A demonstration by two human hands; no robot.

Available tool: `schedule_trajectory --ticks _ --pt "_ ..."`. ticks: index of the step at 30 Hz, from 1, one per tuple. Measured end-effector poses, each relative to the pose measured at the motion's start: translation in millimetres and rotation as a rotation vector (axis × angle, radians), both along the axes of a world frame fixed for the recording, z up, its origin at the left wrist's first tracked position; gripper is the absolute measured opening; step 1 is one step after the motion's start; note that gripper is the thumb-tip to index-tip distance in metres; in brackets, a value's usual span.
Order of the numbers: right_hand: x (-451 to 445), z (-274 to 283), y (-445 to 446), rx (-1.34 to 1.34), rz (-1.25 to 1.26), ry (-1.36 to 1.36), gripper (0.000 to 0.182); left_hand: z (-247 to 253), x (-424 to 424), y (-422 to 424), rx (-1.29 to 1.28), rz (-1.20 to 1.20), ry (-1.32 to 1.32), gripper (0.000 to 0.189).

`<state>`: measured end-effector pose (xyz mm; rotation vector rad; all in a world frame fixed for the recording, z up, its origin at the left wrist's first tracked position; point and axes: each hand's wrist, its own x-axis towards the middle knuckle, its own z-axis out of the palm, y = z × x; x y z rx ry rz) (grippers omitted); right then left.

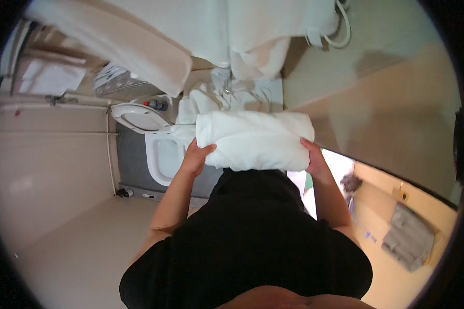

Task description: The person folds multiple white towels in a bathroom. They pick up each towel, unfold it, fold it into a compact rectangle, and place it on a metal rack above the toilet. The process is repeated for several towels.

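A folded white towel (pixel 255 141) spans the space in front of my body, held up between both hands. At its left end, my left hand (pixel 197 154) grips it with the thumb on top. My right hand (pixel 313 154) clasps the opposite end, thumb also showing on the upper face. The fingers of both hands are mostly hidden beneath the cloth. Just beyond it, crumpled white towels (pixel 205 98) lie heaped around a metal faucet (pixel 227 87).
To the left stands a toilet (pixel 164 154) with its lid (pixel 141 117) raised and a bottle (pixel 157 104) behind it. More white towels (pixel 147 46) hang ahead. A hair dryer cord (pixel 346 29) loops at upper right. Grey cloth (pixel 410 237) hangs by the door (pixel 375 185).
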<state>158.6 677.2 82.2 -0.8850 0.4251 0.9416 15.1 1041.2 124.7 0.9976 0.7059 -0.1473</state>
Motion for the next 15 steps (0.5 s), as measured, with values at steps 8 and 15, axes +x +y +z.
schedule_trajectory --ticks 8,15 --pt "16.4 97.6 60.5 0.195 0.212 -0.103 0.067 93.5 -61.3 16.4 -0.144 0.256 -0.134 0.083" --pt "7.1 183.1 170.8 0.233 0.150 -0.456 0.078 162.9 -112.9 74.0 -0.113 0.465 -0.350 0.081"
